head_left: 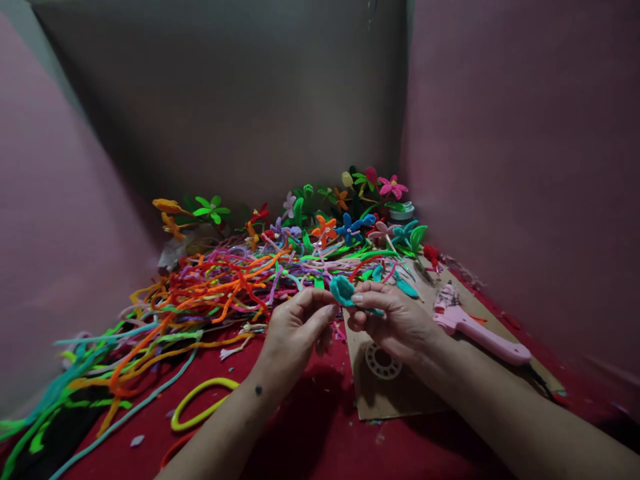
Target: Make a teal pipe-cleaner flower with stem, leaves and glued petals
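Teal fuzzy piece (342,291) was pinched in the right hand (387,319), left hand (295,330) curled, grip unclear, so probably mid-shaping and needing a gentle tweak.

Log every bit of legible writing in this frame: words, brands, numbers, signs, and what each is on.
No readable text anywhere in this view.
Pink glue gun: no lettering can be made out on it.
White ring: no marking can be read.
Cardboard: no print visible on the bare part.
Pale-lidded jar at the back: too small and dim to tell.
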A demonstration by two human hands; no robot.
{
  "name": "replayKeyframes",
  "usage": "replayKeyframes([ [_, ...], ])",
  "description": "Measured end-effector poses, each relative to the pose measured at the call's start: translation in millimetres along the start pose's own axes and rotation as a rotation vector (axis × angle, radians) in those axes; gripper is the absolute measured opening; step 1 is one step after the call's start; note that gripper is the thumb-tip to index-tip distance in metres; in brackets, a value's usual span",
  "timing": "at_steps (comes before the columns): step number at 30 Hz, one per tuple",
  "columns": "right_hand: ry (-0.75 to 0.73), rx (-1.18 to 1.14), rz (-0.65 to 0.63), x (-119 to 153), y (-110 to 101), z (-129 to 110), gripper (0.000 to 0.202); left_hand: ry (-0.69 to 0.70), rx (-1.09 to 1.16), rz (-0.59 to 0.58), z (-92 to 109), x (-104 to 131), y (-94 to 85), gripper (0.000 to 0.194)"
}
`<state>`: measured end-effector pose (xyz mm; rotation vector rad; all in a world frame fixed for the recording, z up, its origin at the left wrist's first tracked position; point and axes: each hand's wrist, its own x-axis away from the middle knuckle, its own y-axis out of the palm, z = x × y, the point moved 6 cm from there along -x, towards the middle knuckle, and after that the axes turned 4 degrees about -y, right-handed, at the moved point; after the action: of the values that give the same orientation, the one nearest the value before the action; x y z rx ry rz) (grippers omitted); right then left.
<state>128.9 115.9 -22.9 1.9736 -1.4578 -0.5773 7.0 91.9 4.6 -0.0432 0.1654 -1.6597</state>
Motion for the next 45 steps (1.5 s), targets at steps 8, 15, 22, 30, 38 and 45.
replayKeyframes([
  [8, -0.322, 0.334, 0.054, 6.0, -0.7, -10.3, 0.009, -0.020, -0.082, 0.002, 0.3, 3.9, 0.9, 0.015],
  [15, -0.312, 0.347, 0.050, 5.8, 0.5, -5.8, 0.008, 0.086, -0.188, 0.071, -2.1, 7.2, -0.5, 0.014],
  [22, -0.250, 0.282, 0.068, 3.3, -4.4, -1.0, 0.011, 0.059, -0.172, 0.056, -4.8, 4.6, 1.0, 0.015],
  [30, -0.276, 0.296, 0.065, 3.9, -2.9, -1.5, 0.011, -0.064, -0.033, -0.041, -6.4, 1.2, 9.8, 0.014],
  [38, -0.269, 0.284, 0.040, 5.2, -0.4, 0.4, 0.008, -0.060, 0.004, 0.023, -6.7, 3.0, 5.0, 0.019],
  [45, -0.324, 0.241, 0.055, 4.3, 0.2, -4.7, 0.017, -0.044, -0.061, 0.009, -4.9, -1.2, -0.8, 0.012],
])
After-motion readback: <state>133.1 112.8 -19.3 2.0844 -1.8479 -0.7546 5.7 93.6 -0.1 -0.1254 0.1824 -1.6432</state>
